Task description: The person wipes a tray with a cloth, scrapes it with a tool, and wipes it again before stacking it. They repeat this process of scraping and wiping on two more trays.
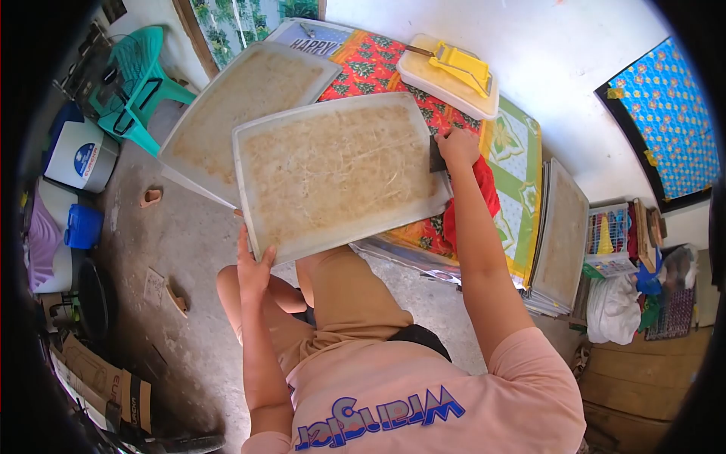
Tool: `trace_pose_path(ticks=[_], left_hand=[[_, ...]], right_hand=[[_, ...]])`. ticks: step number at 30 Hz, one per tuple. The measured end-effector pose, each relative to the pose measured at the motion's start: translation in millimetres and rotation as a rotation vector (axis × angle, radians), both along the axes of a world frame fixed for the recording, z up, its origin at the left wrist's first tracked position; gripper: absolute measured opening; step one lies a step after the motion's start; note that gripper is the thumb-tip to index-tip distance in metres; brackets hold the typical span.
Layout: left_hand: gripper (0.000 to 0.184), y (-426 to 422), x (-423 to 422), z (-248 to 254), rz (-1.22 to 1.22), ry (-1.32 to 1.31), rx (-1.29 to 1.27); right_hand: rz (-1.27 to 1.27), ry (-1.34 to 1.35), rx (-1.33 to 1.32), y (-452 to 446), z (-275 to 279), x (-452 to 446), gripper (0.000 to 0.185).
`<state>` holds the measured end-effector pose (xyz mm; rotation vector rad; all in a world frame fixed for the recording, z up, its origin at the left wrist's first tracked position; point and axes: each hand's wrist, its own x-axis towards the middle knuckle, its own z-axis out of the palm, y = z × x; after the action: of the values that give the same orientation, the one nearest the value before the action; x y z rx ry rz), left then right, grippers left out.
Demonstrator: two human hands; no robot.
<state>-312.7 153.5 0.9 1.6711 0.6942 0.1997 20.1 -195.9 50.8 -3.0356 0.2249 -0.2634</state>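
Note:
A pale rectangular tray [333, 170], its surface coated with a thin, mottled tan layer, is tilted over my lap and the table edge. My left hand [255, 265] grips its near left corner, thumb on top. At the tray's right end, my right hand [458, 147] is closed around a dark flat scraper [437, 156], whose blade meets the tray's edge. Behind and left, a second similar tray [249, 98] lies partly under the first. A red cloth [486, 189] sits beneath my right forearm.
A white tub [446, 85] of tan contents stands at the table's back, with a yellow-framed tool [457, 66] across it. Several stacked trays [560, 227] lean at the table's right. A green chair [136, 91] stands left; one slipper [151, 197] lies on the floor.

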Motion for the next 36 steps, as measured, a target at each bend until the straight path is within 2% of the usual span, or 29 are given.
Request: trace_pose_path(ticks=[6, 9, 18, 24, 27, 30, 33, 36], left_hand=[[0.078, 0, -1, -2, 0.001, -0.010, 0.030], [0.078, -2, 0, 1, 0.008, -0.018, -0.011], [0.079, 1, -2, -3, 0.006, -0.014, -0.010], [0.078, -1, -1, 1, 0.003, -0.010, -0.053], [0.077, 1, -1, -3, 0.001, -0.027, -0.034], [0.077, 1, -1, -5, 0.007, -0.039, -0.035], [0.076, -1, -1, -2, 0.003, -0.033, -0.040], [0.076, -1, -1, 0, 0.007, -0.018, -0.016]], right_hand=[[0.039, 0.032, -0.109, 6, 5, -3, 0.036], [0.023, 0.053, -0.027, 1, 7, -3, 0.041], [-0.004, -0.021, -0.050, 1, 4, -6, 0.033], [0.135, 0.018, -0.022, 2, 9, -7, 0.034], [0.085, -0.023, 0.000, -2, 2, -5, 0.033], [0.123, 0.098, 0.026, 2, 7, -7, 0.033], [0.064, 0.056, 0.043, 1, 6, -5, 0.034], [0.120, 0.148, 0.035, 3, 14, -6, 0.035]])
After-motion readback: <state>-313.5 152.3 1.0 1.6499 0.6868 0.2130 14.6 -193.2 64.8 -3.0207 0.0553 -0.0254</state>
